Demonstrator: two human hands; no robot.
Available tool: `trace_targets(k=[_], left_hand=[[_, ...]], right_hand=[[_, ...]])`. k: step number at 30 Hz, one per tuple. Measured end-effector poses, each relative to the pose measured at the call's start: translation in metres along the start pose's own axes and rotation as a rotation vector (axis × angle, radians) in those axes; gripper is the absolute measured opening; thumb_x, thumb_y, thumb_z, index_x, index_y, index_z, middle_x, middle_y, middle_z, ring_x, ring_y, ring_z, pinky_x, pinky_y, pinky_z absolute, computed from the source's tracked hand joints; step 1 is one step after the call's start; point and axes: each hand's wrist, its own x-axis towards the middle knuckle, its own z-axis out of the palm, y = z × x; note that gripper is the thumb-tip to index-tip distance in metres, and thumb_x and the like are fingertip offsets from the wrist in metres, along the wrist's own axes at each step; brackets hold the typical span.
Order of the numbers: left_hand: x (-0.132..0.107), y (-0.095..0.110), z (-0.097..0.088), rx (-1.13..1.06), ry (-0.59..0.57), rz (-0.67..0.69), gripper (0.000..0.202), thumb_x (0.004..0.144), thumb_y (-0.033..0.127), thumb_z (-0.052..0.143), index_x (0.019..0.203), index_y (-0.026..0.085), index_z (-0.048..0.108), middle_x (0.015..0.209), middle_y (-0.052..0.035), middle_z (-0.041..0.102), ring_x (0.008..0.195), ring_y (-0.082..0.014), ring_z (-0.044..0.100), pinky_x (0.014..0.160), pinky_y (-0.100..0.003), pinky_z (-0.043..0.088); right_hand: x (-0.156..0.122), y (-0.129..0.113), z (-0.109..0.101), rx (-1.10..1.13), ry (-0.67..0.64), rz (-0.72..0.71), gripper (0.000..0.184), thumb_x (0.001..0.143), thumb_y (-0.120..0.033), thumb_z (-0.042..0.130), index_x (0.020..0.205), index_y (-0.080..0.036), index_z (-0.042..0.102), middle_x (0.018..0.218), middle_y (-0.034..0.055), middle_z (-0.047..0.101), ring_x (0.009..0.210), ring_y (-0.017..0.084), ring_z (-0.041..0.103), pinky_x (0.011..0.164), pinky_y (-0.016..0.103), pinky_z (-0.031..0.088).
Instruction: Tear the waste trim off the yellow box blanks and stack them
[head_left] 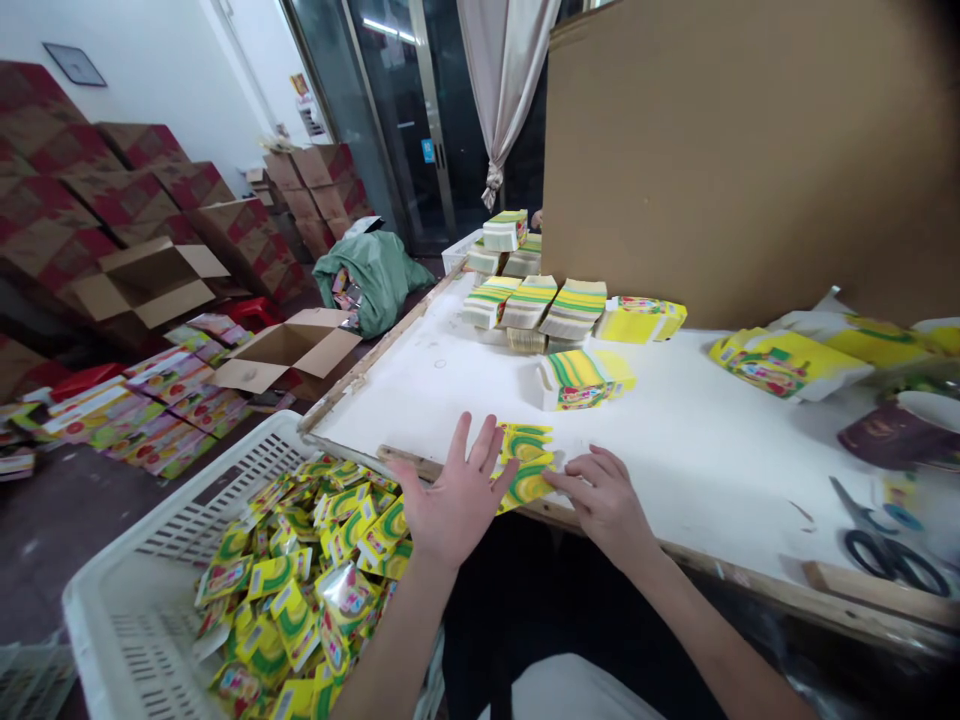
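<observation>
A short overlapping row of yellow-green printed packets [529,482] lies at the near edge of the white table, between my two hands. My left hand [459,500] is over the left side of the row, its fingers spread wide and nothing held in it. At the right edge of the nearest packet, my right hand [606,500] has its fingertips on that edge with the fingers bent in; the thumb is mostly hidden. Below my left arm, a white plastic crate [112,590] holds a heap of similar small yellow packets [300,590].
Bundles of flat yellow cartons [574,308] stand farther back on the white table [420,370], before a tall cardboard sheet [735,150]. Scissors [889,550], a dark cup [892,430] and a wooden strip [877,595] are at right. Open boxes [300,350] sit on the floor at left.
</observation>
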Motion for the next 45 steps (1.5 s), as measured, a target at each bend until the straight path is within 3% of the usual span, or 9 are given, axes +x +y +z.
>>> trace_targets(k=[4, 10, 14, 16, 18, 21, 34, 41, 45], left_hand=[[0.0, -0.005, 0.002, -0.04, 0.028, -0.002, 0.084, 0.062, 0.08, 0.019, 0.129, 0.03, 0.03, 0.138, -0.0033, 0.03, 0.13, -0.0263, 0.015, 0.101, -0.05, 0.022], [0.0, -0.01, -0.001, -0.068, 0.041, -0.023, 0.086, 0.062, 0.08, 0.017, 0.131, 0.03, 0.027, 0.138, -0.0041, 0.03, 0.129, -0.0266, 0.016, 0.101, -0.05, 0.021], [0.0, -0.013, -0.002, -0.087, 0.05, -0.038, 0.088, 0.061, 0.081, 0.019, 0.132, 0.03, 0.025, 0.138, -0.0045, 0.03, 0.129, -0.0264, 0.017, 0.101, -0.049, 0.021], [0.0, -0.016, -0.001, -0.089, 0.042, -0.053, 0.089, 0.06, 0.082, 0.018, 0.132, 0.03, 0.025, 0.138, -0.0042, 0.029, 0.129, -0.0263, 0.016, 0.102, -0.048, 0.019], [-0.001, -0.019, -0.001, -0.075, 0.027, -0.079, 0.09, 0.058, 0.083, 0.017, 0.131, 0.031, 0.026, 0.139, -0.0035, 0.028, 0.129, -0.0269, 0.016, 0.102, -0.048, 0.017], [-0.003, -0.022, -0.001, -0.051, -0.001, -0.103, 0.093, 0.055, 0.085, 0.016, 0.131, 0.033, 0.027, 0.138, -0.0025, 0.029, 0.129, -0.0286, 0.015, 0.103, -0.047, 0.016], [-0.003, -0.019, 0.002, -0.109, -0.019, -0.059, 0.092, 0.055, 0.084, 0.018, 0.131, 0.033, 0.025, 0.14, -0.002, 0.025, 0.129, -0.0291, 0.013, 0.103, -0.051, 0.012], [-0.005, -0.017, 0.001, -0.093, -0.049, -0.07, 0.09, 0.056, 0.084, 0.015, 0.131, 0.034, 0.026, 0.141, -0.0002, 0.022, 0.13, -0.0291, 0.011, 0.103, -0.051, 0.009], [-0.004, -0.019, 0.0, -0.087, -0.028, -0.063, 0.09, 0.056, 0.084, 0.018, 0.13, 0.033, 0.028, 0.141, -0.0005, 0.022, 0.128, -0.0314, 0.015, 0.102, -0.053, 0.01]], right_hand=[[-0.009, 0.019, 0.007, -0.064, 0.074, 0.101, 0.034, 0.079, -0.009, 0.044, 0.097, -0.03, 0.064, 0.074, 0.0017, 0.057, 0.078, 0.017, 0.05, 0.091, 0.042, 0.035], [-0.022, 0.032, 0.025, -0.085, -0.083, 0.18, 0.037, 0.068, -0.007, 0.05, 0.099, -0.023, 0.063, 0.091, 0.0077, 0.054, 0.091, 0.024, 0.048, 0.084, 0.044, 0.039], [-0.012, 0.003, 0.01, 0.029, 0.054, 0.252, 0.043, 0.071, -0.016, 0.052, 0.114, -0.019, 0.052, 0.112, 0.0118, 0.043, 0.107, 0.027, 0.039, 0.09, 0.045, 0.037], [-0.002, -0.022, 0.0, 0.113, 0.101, 0.203, 0.044, 0.073, -0.025, 0.055, 0.117, -0.021, 0.049, 0.121, 0.0113, 0.037, 0.114, 0.028, 0.035, 0.094, 0.046, 0.034], [0.007, -0.045, -0.004, 0.161, 0.053, 0.091, 0.048, 0.073, -0.038, 0.056, 0.119, -0.024, 0.048, 0.129, 0.0104, 0.03, 0.119, 0.032, 0.028, 0.097, 0.051, 0.029], [0.014, -0.066, 0.0, 0.199, -0.023, 0.026, 0.046, 0.074, -0.042, 0.054, 0.118, -0.027, 0.05, 0.131, 0.0095, 0.028, 0.123, 0.035, 0.022, 0.096, 0.053, 0.028], [0.011, -0.068, 0.008, 0.191, -0.028, 0.077, 0.047, 0.076, -0.037, 0.054, 0.121, -0.028, 0.047, 0.14, 0.0069, 0.014, 0.127, 0.036, 0.013, 0.099, 0.054, 0.024], [0.01, -0.071, 0.01, 0.18, -0.032, 0.098, 0.056, 0.077, -0.038, 0.051, 0.129, -0.026, 0.035, 0.14, 0.009, 0.017, 0.127, 0.036, 0.014, 0.097, 0.056, 0.025], [0.006, -0.073, 0.012, 0.187, -0.029, 0.097, 0.053, 0.078, -0.035, 0.05, 0.128, -0.025, 0.038, 0.139, 0.01, 0.018, 0.127, 0.036, 0.015, 0.097, 0.056, 0.026]])
